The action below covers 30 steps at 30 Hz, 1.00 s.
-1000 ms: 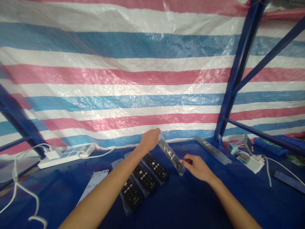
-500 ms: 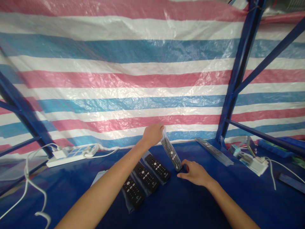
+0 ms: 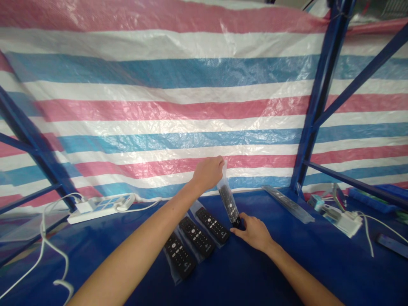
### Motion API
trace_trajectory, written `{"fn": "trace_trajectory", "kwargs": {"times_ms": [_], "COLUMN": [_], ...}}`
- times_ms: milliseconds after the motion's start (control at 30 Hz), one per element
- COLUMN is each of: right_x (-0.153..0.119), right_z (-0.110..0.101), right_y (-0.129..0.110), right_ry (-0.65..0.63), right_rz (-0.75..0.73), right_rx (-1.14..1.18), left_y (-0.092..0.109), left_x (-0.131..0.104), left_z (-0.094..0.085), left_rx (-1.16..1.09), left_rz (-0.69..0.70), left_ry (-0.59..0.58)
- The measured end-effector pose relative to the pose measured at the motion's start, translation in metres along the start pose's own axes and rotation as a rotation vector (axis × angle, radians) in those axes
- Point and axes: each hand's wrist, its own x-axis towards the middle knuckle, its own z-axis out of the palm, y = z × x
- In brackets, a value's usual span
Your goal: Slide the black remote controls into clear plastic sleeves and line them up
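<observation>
My left hand (image 3: 208,172) pinches the top end of a clear plastic sleeve (image 3: 225,173), raised over the blue table. Inside the sleeve is a black remote control (image 3: 228,200), tilted with its lower end toward me. The thumb and fingers of my right hand (image 3: 253,229) close on that lower end, which looks darker and less covered by plastic. Left of it, three more black remotes lie side by side on the table: a near one (image 3: 181,256), a middle one (image 3: 198,238) and a far one (image 3: 213,225), each with clear plastic around it. My left forearm hides part of them.
A white power strip (image 3: 102,207) with cables lies at the back left. Another sleeved remote (image 3: 287,203) is at the back right, near a blue metal post (image 3: 307,140). White adapters (image 3: 347,223) and a blue tray (image 3: 372,199) are farther right. Striped sheeting (image 3: 178,110) hangs behind.
My left hand has risen slightly with the sleeve's top. My right hand has moved a little left and closed on the remote's lower end, where more bare black shows.
</observation>
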Motion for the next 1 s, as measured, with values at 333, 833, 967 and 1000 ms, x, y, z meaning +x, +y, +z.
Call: {"fn": "trace_trajectory", "kwargs": {"times_ms": [333,833,967,1000], "right_x": [0.000,-0.004,-0.009,-0.009], "right_z": [-0.014,-0.053,-0.043,-0.040], "right_y": [0.011,0.028,0.009,0.005], "right_ry": [0.041,0.097,-0.036,-0.059], "right_rz": [0.036,0.121,0.017,-0.002], "right_rx": [-0.013,0.053,0.011,-0.013], "left_y": [-0.020,-0.074,-0.082,-0.084], "left_x": [0.018,-0.021,-0.033,-0.033], "left_z": [-0.065,0.147,0.167,0.169], "left_rx": [-0.266,-0.361,-0.262,-0.241], "left_rz": [0.015,-0.248,-0.304,-0.314], "left_ry": [0.332,-0.324,-0.397,-0.409]}}
